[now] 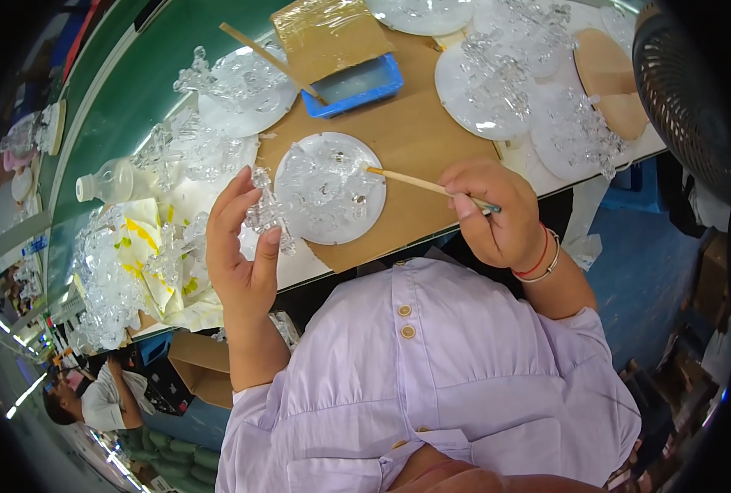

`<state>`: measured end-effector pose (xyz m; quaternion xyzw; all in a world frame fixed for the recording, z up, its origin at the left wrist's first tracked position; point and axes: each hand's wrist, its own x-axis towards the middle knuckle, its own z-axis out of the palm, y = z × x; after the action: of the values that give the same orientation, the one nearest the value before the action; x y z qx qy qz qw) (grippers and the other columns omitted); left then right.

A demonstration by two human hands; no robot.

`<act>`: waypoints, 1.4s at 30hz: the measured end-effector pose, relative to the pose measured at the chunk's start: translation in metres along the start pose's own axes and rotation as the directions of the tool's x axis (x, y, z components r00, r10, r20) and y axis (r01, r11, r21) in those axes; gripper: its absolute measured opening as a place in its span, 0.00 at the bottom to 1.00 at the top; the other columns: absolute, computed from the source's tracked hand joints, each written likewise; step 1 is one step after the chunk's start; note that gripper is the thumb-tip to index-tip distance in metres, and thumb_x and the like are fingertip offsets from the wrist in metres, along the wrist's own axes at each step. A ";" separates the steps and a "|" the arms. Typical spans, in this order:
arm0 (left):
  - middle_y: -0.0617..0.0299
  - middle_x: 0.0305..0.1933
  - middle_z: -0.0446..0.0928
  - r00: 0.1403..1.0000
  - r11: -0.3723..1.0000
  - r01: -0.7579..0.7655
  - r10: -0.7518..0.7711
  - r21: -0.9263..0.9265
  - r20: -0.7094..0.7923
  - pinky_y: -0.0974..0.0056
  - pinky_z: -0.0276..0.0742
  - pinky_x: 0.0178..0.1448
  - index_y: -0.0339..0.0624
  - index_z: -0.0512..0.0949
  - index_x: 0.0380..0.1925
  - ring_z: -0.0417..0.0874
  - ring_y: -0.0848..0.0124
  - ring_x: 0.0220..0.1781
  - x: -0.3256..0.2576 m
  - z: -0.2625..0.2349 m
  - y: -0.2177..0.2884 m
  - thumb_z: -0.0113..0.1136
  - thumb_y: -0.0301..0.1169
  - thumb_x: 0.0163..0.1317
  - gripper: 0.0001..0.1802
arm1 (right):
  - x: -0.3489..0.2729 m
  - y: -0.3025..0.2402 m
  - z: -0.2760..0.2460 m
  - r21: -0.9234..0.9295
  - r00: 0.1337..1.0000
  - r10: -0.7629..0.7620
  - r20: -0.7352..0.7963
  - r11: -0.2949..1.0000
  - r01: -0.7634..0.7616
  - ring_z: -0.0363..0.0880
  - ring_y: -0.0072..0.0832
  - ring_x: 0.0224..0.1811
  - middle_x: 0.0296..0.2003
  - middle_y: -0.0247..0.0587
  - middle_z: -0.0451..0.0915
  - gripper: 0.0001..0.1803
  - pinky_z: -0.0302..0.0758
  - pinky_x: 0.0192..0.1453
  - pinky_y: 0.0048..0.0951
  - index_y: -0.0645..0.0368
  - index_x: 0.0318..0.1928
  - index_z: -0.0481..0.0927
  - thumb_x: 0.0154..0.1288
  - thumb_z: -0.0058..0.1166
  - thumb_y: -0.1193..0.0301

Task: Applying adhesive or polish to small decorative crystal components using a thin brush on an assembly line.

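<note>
— What are we holding in our left hand (241, 246) right now?

— We are gripping a small clear glass ornament (268, 212) between the thumb and the fingers, lifted just off the near edge of the table (419, 135). It is sitting upright in our grasp, right beside the round white disc (330, 189).

— And our right hand (497, 215)?

— We are pinching a thin wooden stick (419, 182) there, fingers curled tight around its near end. The stick is reaching left over the brown board, and its tip is touching the right rim of that disc, where more clear glass pieces are resting.

— What else are we seeing around us?

— A blue tray (357, 85) with pale liquid is sitting farther back, with a second stick (268, 59) leaning into it and a sheet of brown card (328, 33) wrapped in film overlapping its far side. More discs carrying glass figures (497, 82) are lying to the right, and a heap of clear glass parts (127, 271) is piling up on yellow-and-white paper to our left, near a plastic bottle (115, 182) lying on its side. A dark fan (686, 90) is standing at the far right, and another person (94, 398) is sitting low on the left.
</note>
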<state>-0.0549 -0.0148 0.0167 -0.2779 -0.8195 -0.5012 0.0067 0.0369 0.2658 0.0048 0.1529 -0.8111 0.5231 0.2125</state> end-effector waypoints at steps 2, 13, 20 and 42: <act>0.46 0.62 0.70 1.000 0.998 0.017 -0.018 -0.057 -0.003 0.56 0.64 0.67 0.37 0.73 0.51 0.70 0.55 0.65 -0.001 0.001 -0.001 0.62 0.29 0.60 0.20 | -0.004 -0.003 -0.003 0.014 0.999 0.037 -0.008 0.999 -0.037 0.77 0.31 0.28 0.34 0.51 0.78 0.08 0.74 0.33 0.27 0.66 0.39 0.73 0.59 0.44 0.84; 0.47 0.64 0.68 0.999 0.994 0.040 -0.039 -0.098 0.014 0.55 0.61 0.69 0.38 0.72 0.51 0.68 0.56 0.66 0.000 0.001 -0.001 0.62 0.31 0.62 0.19 | -0.019 -0.004 -0.003 -0.013 0.996 0.068 -0.053 0.998 -0.069 0.78 0.31 0.28 0.33 0.50 0.79 0.06 0.74 0.33 0.28 0.66 0.38 0.73 0.60 0.44 0.83; 0.47 0.64 0.68 1.000 0.991 0.028 -0.029 -0.133 -0.007 0.55 0.60 0.69 0.39 0.72 0.51 0.68 0.56 0.67 -0.002 0.002 -0.003 0.62 0.30 0.61 0.19 | -0.010 -0.010 -0.016 0.013 0.967 0.040 -0.252 0.999 -0.038 0.73 0.21 0.27 0.34 0.50 0.78 0.05 0.71 0.33 0.21 0.66 0.42 0.69 0.69 0.41 0.78; 0.45 0.64 0.67 1.000 0.989 0.025 -0.025 -0.144 -0.002 0.55 0.61 0.70 0.37 0.71 0.51 0.67 0.55 0.67 -0.006 0.005 0.001 0.59 0.25 0.60 0.18 | 0.070 0.012 0.001 -0.450 0.920 -0.216 -0.328 0.892 0.050 0.71 0.27 0.17 0.20 0.39 0.75 0.05 0.68 0.22 0.26 0.62 0.36 0.73 0.65 0.56 0.74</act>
<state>-0.0479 -0.0129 0.0135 -0.2664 -0.7846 -0.5595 -0.0180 -0.0294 0.2680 0.0309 0.0570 -0.8395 0.3332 0.4254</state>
